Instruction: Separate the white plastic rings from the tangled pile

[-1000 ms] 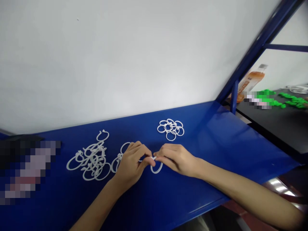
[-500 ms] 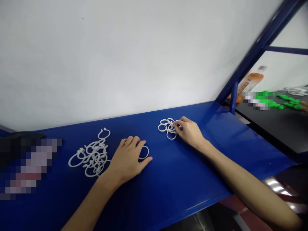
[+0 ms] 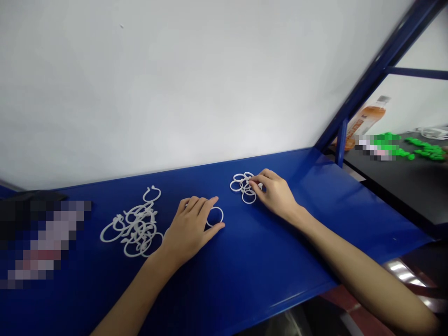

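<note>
My left hand (image 3: 192, 226) lies palm down over the blue surface with its fingers spread. One thin white ring (image 3: 222, 215) shows in the gap between its thumb and index finger, partly covered by the hand. My right hand (image 3: 275, 191) pinches with thumb and index finger at the small cluster of white rings (image 3: 248, 202); the fingertips hide part of the ring they hold. To the left of my left hand lies a larger tangled pile of white rings (image 3: 135, 231), some with small knobbed ends. A single open ring (image 3: 151, 200) lies at that pile's far edge.
The blue tabletop (image 3: 280, 261) meets a white wall (image 3: 210, 84) at the back. A blue metal frame (image 3: 340, 142) stands at the right. Beyond it, a black table (image 3: 395, 182) carries a bottle (image 3: 367, 119) and green pieces (image 3: 430, 150). A dark item (image 3: 31, 198) lies far left.
My left hand has shifted slightly right and away from me, and the ring at its thumb has moved with it. My right fingertips have moved a little left over the small cluster.
</note>
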{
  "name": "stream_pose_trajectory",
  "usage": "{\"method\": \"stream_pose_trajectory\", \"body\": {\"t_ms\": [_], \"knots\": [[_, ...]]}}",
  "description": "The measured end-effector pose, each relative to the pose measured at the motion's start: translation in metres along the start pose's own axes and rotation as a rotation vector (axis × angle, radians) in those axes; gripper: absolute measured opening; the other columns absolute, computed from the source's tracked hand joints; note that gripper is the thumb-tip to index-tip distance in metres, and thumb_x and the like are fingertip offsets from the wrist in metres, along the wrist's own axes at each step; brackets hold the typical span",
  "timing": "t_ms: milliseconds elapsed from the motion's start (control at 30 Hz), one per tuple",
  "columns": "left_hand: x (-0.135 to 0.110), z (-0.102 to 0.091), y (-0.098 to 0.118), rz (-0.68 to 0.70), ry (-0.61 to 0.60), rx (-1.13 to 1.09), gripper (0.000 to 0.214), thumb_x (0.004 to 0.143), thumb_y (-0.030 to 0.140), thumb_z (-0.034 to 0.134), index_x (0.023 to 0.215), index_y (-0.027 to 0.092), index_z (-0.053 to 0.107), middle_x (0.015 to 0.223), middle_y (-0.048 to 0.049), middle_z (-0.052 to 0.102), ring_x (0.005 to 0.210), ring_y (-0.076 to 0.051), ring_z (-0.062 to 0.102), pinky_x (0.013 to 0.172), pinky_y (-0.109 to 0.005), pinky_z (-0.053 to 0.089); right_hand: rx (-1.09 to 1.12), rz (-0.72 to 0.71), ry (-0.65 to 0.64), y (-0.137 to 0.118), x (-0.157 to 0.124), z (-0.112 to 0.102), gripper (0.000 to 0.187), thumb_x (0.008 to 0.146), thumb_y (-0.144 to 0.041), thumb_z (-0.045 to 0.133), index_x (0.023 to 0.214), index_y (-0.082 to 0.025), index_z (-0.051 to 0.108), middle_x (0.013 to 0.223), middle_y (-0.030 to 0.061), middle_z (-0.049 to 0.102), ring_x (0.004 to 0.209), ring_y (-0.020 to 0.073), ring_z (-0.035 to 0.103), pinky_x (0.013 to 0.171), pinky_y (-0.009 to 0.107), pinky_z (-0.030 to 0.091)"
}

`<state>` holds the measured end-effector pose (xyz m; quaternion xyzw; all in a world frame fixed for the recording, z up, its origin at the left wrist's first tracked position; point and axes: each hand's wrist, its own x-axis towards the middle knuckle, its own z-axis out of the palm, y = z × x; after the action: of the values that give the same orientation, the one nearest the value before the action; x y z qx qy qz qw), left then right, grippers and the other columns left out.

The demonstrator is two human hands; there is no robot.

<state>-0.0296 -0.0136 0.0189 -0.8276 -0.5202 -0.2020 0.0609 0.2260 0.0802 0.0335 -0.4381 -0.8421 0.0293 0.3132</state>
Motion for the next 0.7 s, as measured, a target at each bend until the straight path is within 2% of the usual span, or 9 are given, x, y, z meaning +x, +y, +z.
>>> {"method": "stream_pose_trajectory", "body": {"t_ms": [100,200,300,367,467,533,600,700], "knots": [[0.0,0.001,0.004,0.054,0.106,-0.024,0.055,0.09,0.043,0.065,0.135,0.016,0.048,0.108,-0.0093,0.068,0.101,-0.027,0.06,0.095,-0.045,0.045,0.203,-0.133,-0.039,-0.017,-0.006,-0.001,0.021,0.099,-0.031,0.056,0.108,-0.017,0.069,0.096,0.0076,0.068,0.083,0.0177,0.063,0.075,0.032,0.053],[0.0,0.004,0.009,0.129,0.153,-0.094,0.055,0.091,0.039,0.065,0.136,0.018,0.044,0.112,-0.0091,0.069,0.102,-0.025,0.062,0.093,-0.042,0.048,0.461,-0.171,-0.198,-0.036,-0.016,0.003,0.024,0.096,-0.033,0.061,0.115,-0.018,0.064,0.097,0.0049,0.069,0.074,0.0131,0.063,0.07,0.028,0.054],[-0.002,0.006,0.014,0.195,0.159,-0.175,0.055,0.092,0.036,0.065,0.139,0.02,0.042,0.115,-0.0089,0.069,0.104,-0.023,0.064,0.092,-0.039,0.051,0.681,-0.07,-0.326,-0.047,-0.023,0.01,0.018,0.095,-0.03,0.063,0.108,-0.018,0.061,0.081,-0.0006,0.068,0.062,0.0095,0.061,0.059,0.022,0.051],[-0.002,0.006,0.016,0.197,0.157,-0.233,0.058,0.091,0.038,0.065,0.141,0.023,0.041,0.118,-0.0086,0.068,0.106,-0.023,0.064,0.093,-0.039,0.052,0.766,0.009,-0.326,-0.049,-0.026,0.014,0.014,0.095,-0.027,0.062,0.104,-0.018,0.058,0.074,-0.0027,0.066,0.06,0.0095,0.061,0.058,0.021,0.05],[-0.002,0.002,0.016,0.094,0.174,-0.284,0.054,0.092,0.043,0.062,0.139,0.024,0.044,0.124,-0.0095,0.065,0.112,-0.024,0.063,0.094,-0.039,0.053,0.812,0.063,-0.278,-0.048,-0.025,0.015,0.013,0.095,-0.029,0.062,0.1,-0.018,0.059,0.074,-0.0019,0.067,0.062,0.01,0.061,0.059,0.022,0.051],[-0.001,0.0,0.013,0.017,0.191,-0.291,0.038,0.096,0.039,0.056,0.13,0.024,0.053,0.119,-0.0076,0.066,0.109,-0.022,0.064,0.092,-0.037,0.052,0.815,0.064,-0.278,-0.047,-0.024,0.014,0.013,0.094,-0.03,0.063,0.098,-0.018,0.06,0.074,-0.0014,0.067,0.062,0.0101,0.061,0.06,0.022,0.051],[0.001,-0.002,0.01,-0.009,0.187,-0.312,0.02,0.098,0.032,0.053,0.114,0.024,0.062,0.105,-0.0035,0.07,0.098,-0.018,0.065,0.088,-0.034,0.051,0.817,0.043,-0.312,-0.048,-0.024,0.012,0.012,0.094,-0.03,0.063,0.096,-0.018,0.063,0.073,-0.0013,0.068,0.062,0.01,0.062,0.06,0.022,0.051],[0.003,-0.002,0.007,-0.005,0.171,-0.354,0.013,0.096,0.031,0.057,0.091,0.023,0.066,0.087,0.0003,0.072,0.084,-0.016,0.064,0.082,-0.032,0.049,0.844,-0.001,-0.386,-0.051,-0.025,0.012,0.012,0.095,-0.03,0.063,0.093,-0.017,0.065,0.071,-0.0018,0.068,0.061,0.0096,0.063,0.059,0.021,0.051]]}}
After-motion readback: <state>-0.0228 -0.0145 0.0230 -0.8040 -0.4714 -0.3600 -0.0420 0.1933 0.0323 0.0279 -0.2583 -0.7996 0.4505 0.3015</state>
